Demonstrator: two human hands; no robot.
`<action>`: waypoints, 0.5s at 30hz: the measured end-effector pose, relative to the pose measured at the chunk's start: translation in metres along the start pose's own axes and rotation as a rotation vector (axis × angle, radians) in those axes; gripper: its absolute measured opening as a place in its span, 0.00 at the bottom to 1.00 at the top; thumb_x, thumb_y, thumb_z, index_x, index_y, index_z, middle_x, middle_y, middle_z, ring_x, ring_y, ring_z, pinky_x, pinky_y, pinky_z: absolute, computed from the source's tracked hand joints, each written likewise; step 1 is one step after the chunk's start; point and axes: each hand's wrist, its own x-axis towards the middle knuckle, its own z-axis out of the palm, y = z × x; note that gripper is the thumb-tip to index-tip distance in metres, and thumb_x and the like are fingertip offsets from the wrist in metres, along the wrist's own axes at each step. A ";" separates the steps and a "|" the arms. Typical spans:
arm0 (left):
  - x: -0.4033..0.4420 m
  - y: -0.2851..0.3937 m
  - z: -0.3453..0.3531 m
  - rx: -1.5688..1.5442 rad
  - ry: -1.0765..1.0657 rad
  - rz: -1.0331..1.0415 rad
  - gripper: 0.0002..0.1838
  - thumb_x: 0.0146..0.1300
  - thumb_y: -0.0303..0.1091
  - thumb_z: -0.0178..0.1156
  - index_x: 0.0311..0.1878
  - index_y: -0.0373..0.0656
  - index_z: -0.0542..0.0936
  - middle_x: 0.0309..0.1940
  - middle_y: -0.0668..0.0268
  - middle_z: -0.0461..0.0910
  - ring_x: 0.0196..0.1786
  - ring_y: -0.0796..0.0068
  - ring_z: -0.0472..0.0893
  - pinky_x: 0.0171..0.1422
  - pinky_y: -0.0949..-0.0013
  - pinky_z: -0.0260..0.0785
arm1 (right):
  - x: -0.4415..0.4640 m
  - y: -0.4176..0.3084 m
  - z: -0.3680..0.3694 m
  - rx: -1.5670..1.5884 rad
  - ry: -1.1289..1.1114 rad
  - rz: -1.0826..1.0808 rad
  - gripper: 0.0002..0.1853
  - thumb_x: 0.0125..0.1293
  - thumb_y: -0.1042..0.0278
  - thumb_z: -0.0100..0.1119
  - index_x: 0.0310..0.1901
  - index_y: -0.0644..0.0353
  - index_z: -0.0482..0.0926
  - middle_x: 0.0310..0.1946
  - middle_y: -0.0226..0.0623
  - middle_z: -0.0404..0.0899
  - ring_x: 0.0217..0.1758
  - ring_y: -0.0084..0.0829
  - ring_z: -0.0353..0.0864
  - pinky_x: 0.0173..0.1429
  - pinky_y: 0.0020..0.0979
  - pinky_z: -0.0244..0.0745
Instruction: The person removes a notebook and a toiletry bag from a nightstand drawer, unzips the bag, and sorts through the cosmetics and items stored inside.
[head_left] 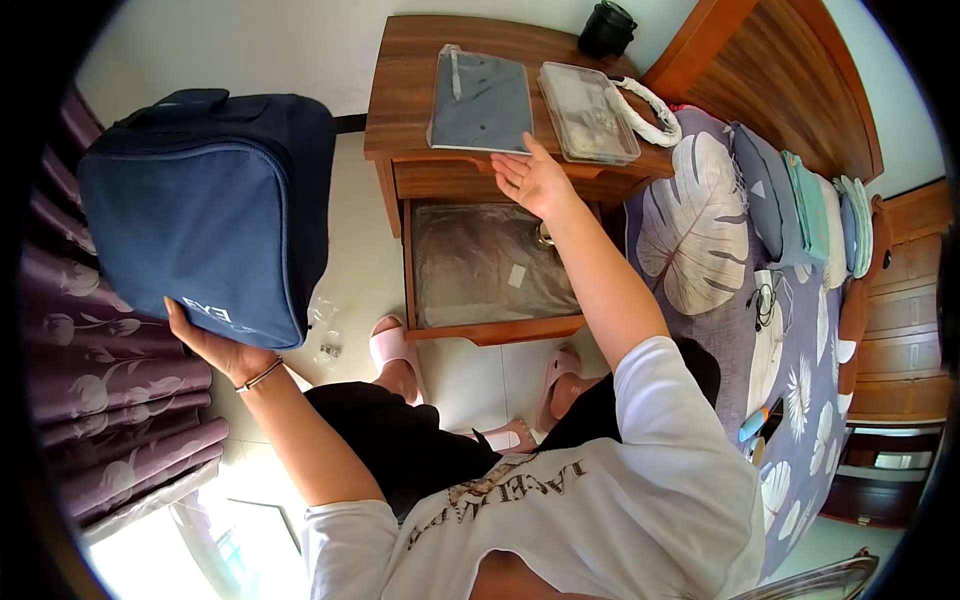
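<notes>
Beside the bed [700, 330] stands a wooden nightstand [410, 60], its drawer [455, 265] pulled out. To its left, the left hand [222, 345] grips the navy bag [190, 230] from below. The open, empty right hand [535, 182] is at the wrapped gray folder's [480, 105] near edge, beside the plastic box [590, 112].

White short-sleeved T-shirt [640, 490] with dark lettering [520, 486], black trousers [400, 430], pink slippers [396, 350], left-wrist bracelet [261, 376].
</notes>
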 end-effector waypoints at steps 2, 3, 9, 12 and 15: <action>0.003 0.004 -0.006 0.013 0.010 0.030 0.31 0.58 0.49 0.60 0.61 0.40 0.69 0.59 0.60 0.71 0.61 0.58 0.70 0.66 0.55 0.63 | 0.012 -0.001 -0.003 -0.289 0.085 -0.034 0.29 0.67 0.49 0.56 0.56 0.69 0.68 0.56 0.49 0.73 0.50 0.35 0.75 0.52 0.33 0.73; 0.004 0.006 -0.010 -0.001 0.013 0.027 0.32 0.58 0.50 0.60 0.60 0.40 0.70 0.59 0.60 0.72 0.61 0.58 0.71 0.66 0.56 0.63 | 0.011 -0.001 -0.004 -0.288 0.087 -0.032 0.29 0.67 0.49 0.56 0.56 0.69 0.68 0.56 0.49 0.73 0.50 0.35 0.75 0.52 0.33 0.73; 0.003 0.020 -0.026 -0.048 0.031 0.043 0.30 0.55 0.48 0.63 0.57 0.40 0.73 0.57 0.61 0.73 0.60 0.61 0.71 0.65 0.59 0.64 | -0.016 -0.007 -0.048 -0.181 0.193 -0.237 0.19 0.59 0.61 0.68 0.46 0.64 0.74 0.36 0.38 0.77 0.41 0.31 0.76 0.46 0.29 0.77; 0.004 0.026 -0.025 -0.083 0.018 0.038 0.30 0.55 0.48 0.63 0.57 0.40 0.73 0.57 0.60 0.73 0.59 0.61 0.72 0.66 0.59 0.64 | -0.018 -0.040 -0.074 0.223 0.338 -0.375 0.30 0.55 0.60 0.72 0.55 0.63 0.69 0.48 0.43 0.68 0.51 0.36 0.70 0.58 0.37 0.73; 0.004 0.024 -0.018 -0.035 -0.018 0.090 0.30 0.55 0.46 0.63 0.58 0.39 0.73 0.57 0.60 0.73 0.59 0.61 0.72 0.66 0.58 0.64 | -0.024 -0.068 -0.064 0.320 0.400 -0.346 0.44 0.50 0.59 0.76 0.62 0.63 0.56 0.52 0.47 0.64 0.57 0.42 0.68 0.60 0.45 0.72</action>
